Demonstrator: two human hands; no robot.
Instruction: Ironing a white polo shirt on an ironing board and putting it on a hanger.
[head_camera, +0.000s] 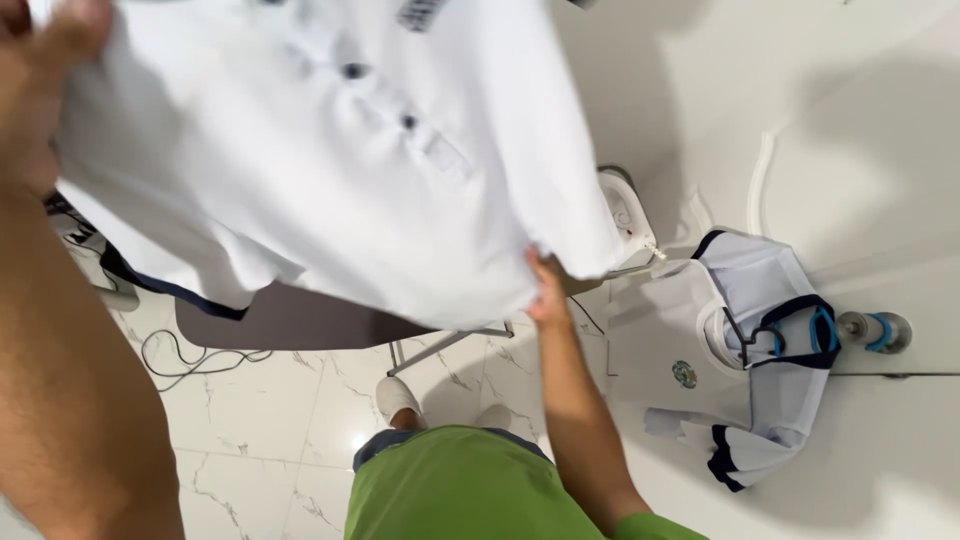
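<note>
— So, where is the white polo shirt (330, 150)?

— Held up high, spread across the upper left of the view, with its dark-buttoned placket facing the camera and a navy-trimmed sleeve hanging at the lower left.

— Which hand has it?

— Both. The left hand (40, 70) is at the top left corner, very close to the camera and blurred; its fingers look closed over the shirt's upper edge, though I cannot tell the exact grip. The right hand (548, 295) reaches up to the shirt's lower hem, fingers together and pinched on the fabric there.

— What lies under it?

— An ironing board (290, 320) with a grey cover, partly hidden by the shirt, standing on a marble floor (270, 440). A white iron (625, 215) shows just past the shirt's right edge. A dark cable (190, 360) curls on the floor near the board.

— Anything else nearby?

— A second white shirt (740, 340) with navy collar and cuffs hangs on a door handle (880, 330) at the right, well apart from the held one.
</note>
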